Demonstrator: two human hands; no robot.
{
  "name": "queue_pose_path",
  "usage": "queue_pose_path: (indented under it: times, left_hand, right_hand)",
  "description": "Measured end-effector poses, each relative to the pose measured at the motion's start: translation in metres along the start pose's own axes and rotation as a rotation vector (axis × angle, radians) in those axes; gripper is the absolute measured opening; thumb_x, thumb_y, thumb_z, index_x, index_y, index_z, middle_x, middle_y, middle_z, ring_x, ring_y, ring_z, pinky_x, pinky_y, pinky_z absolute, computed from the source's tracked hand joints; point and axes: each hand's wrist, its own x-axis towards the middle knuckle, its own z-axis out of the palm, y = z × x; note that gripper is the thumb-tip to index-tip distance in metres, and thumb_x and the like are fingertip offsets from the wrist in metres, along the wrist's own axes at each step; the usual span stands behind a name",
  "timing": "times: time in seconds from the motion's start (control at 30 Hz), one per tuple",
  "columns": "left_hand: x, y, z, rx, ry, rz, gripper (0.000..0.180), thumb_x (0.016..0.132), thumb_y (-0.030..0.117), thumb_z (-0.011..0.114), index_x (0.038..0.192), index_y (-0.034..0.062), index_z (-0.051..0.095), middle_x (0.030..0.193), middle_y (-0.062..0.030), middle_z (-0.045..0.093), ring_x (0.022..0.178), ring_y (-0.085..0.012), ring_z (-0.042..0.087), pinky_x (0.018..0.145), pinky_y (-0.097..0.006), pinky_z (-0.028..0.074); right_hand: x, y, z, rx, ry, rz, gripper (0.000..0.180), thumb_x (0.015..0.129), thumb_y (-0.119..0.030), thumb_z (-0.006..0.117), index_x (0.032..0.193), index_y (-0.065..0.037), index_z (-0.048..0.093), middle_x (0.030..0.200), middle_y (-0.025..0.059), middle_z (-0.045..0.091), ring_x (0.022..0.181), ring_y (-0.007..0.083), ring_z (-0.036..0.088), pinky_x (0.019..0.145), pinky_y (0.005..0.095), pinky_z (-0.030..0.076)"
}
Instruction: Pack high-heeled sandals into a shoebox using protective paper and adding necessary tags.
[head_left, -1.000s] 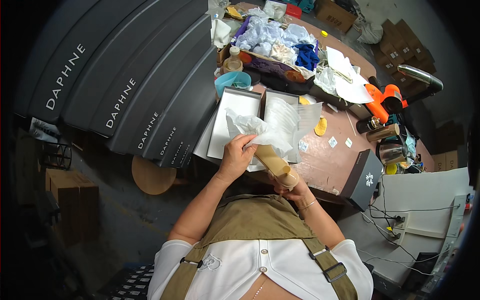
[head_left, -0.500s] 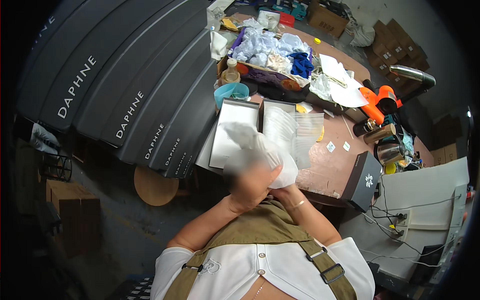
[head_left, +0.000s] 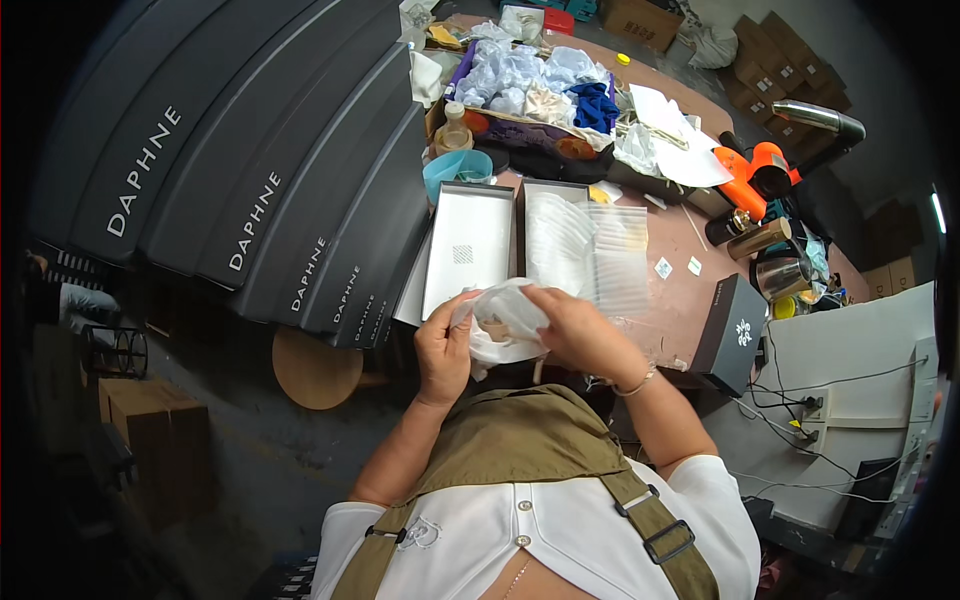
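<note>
Both hands hold a white bag (head_left: pixel 505 318) up close to the body, just in front of the counter (head_left: pixel 690 290). The left hand (head_left: pixel 445 350) grips the bag's left side with its fingers curled tight around it. The right hand (head_left: pixel 580 330) covers the right side, fingers closed on the bag. Something tan shows inside. Past the hands sit an open box (head_left: pixel 465 245) and a stack of clear bags (head_left: pixel 600 250).
</note>
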Motion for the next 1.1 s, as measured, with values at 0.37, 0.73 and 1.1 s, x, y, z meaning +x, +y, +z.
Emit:
queue_pose_path:
  times: [0.37,0.73,1.1]
  left_hand:
    - [-0.004,0.003,-0.019,-0.324,0.052,-0.111,0.026,0.097,0.015,0.053,0.11,-0.0048,0.063,0.093,-0.005,0.067,0.082,-0.0079,0.058,0.073,-0.023,0.047]
    - [0.003,0.024,-0.091,0.055,-0.068,-0.071,0.019,0.092,0.01,0.058,0.101,-0.0052,0.066,0.085,-0.0048,0.065,0.073,-0.0076,0.056,0.065,-0.023,0.046]
    - [-0.066,-0.058,-0.075,-0.618,-0.394,-1.175,0.066,0.093,0.049,0.043,0.141,0.0044,0.034,0.133,-0.0157,0.048,0.118,-0.0249,0.051,0.097,-0.036,0.044]
  right_hand:
    - [-0.013,0.039,0.066,0.365,0.136,0.215,0.033,0.085,-0.012,0.058,0.115,0.0,0.056,0.082,0.0136,0.062,0.068,0.0221,0.059,0.066,0.0328,0.049]
    - [0.008,-0.03,-0.006,0.899,0.061,0.298,0.028,0.086,-0.004,0.041,0.104,-0.003,0.063,0.077,0.0009,0.055,0.059,0.0071,0.05,0.052,0.0217,0.043]
    - [0.013,-0.066,0.072,0.587,-0.497,-0.576,0.013,0.078,-0.001,0.052,0.089,0.003,0.057,0.091,0.0173,0.061,0.087,0.0336,0.059,0.081,0.0404,0.048]
